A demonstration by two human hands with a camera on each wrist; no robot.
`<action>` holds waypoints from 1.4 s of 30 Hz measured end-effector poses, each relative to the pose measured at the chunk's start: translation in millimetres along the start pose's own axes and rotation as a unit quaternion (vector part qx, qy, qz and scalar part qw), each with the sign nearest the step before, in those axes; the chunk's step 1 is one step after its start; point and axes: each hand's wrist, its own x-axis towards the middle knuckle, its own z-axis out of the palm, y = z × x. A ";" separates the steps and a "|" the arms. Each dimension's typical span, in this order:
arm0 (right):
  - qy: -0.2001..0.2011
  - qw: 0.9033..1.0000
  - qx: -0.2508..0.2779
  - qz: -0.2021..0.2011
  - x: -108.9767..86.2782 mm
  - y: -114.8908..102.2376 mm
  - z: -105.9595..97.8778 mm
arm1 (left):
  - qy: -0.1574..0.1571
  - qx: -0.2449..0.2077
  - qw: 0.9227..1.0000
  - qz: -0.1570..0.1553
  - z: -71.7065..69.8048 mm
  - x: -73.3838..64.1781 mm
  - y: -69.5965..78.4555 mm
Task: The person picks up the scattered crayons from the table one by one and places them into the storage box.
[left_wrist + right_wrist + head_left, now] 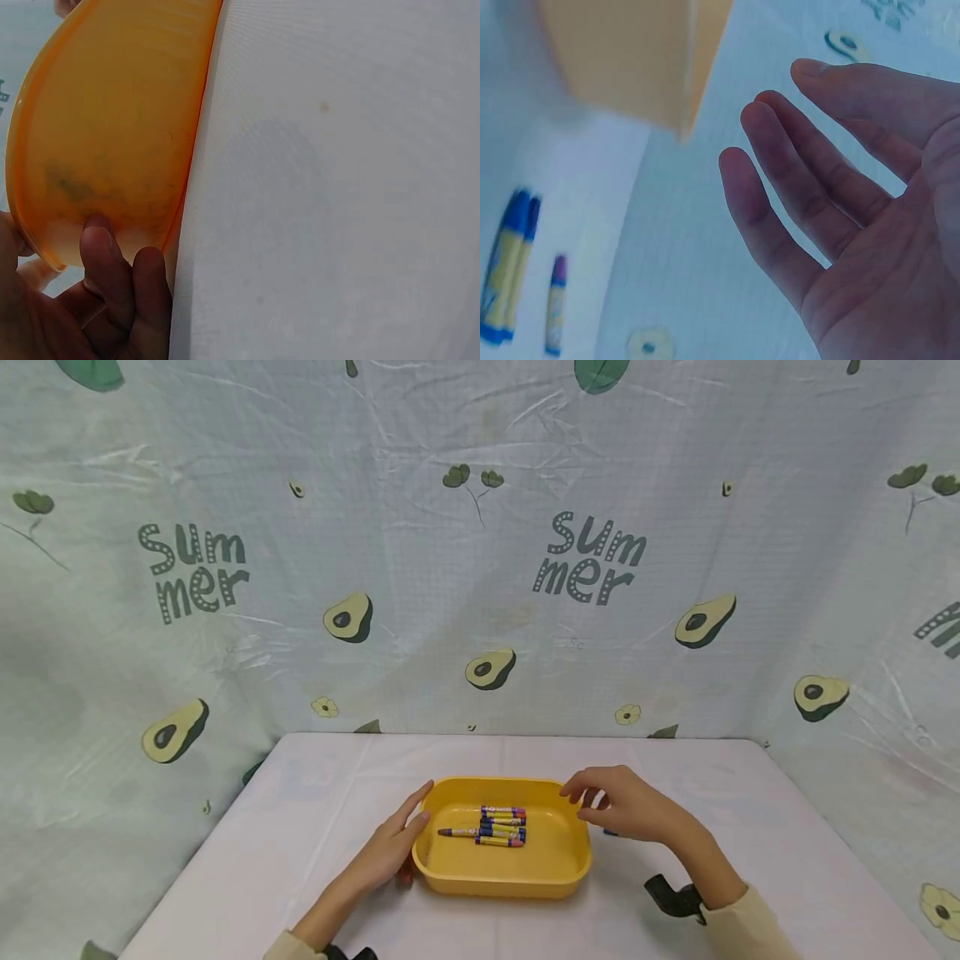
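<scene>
A yellow plastic tray lies on the table, with several crayons grouped on its floor. My left hand grips the tray's left end; in the left wrist view its bent fingers touch the outer wall, and the tray looks translucent. Above the tray's right rim hovers my right hand, fingers loosely bent. In the right wrist view that hand is apart from the blurred tray wall and holds nothing.
Outside the tray, the right wrist view shows two blue-and-yellow crayons and a purple-tipped one. Only a blue bit of these appears beside my right hand. A white cloth covers the table; an avocado-print curtain hangs behind.
</scene>
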 end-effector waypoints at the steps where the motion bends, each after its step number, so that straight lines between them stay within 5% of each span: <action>1: 0.009 1.000 0.000 0.000 -6.4 6.1 -1.5 | -0.001 0.000 1.000 -0.001 -0.1 -0.3 0.1; 8: 0.040 0.999 -0.007 0.028 -33.5 43.1 -8.1 | -0.019 -0.020 1.000 -0.014 -0.8 0.6 1.6; 18: 0.013 0.999 -0.005 0.049 -33.1 77.5 1.0 | -0.014 -0.015 1.000 -0.013 -3.2 2.3 2.8; 29: -0.006 0.995 -0.021 0.101 -33.7 85.8 15.2 | -0.022 -0.029 0.999 -0.006 -1.6 0.5 -1.7; 42: -0.011 0.996 -0.046 0.080 -31.6 88.1 17.3 | -0.025 -0.033 0.999 -0.023 -0.4 0.8 -0.3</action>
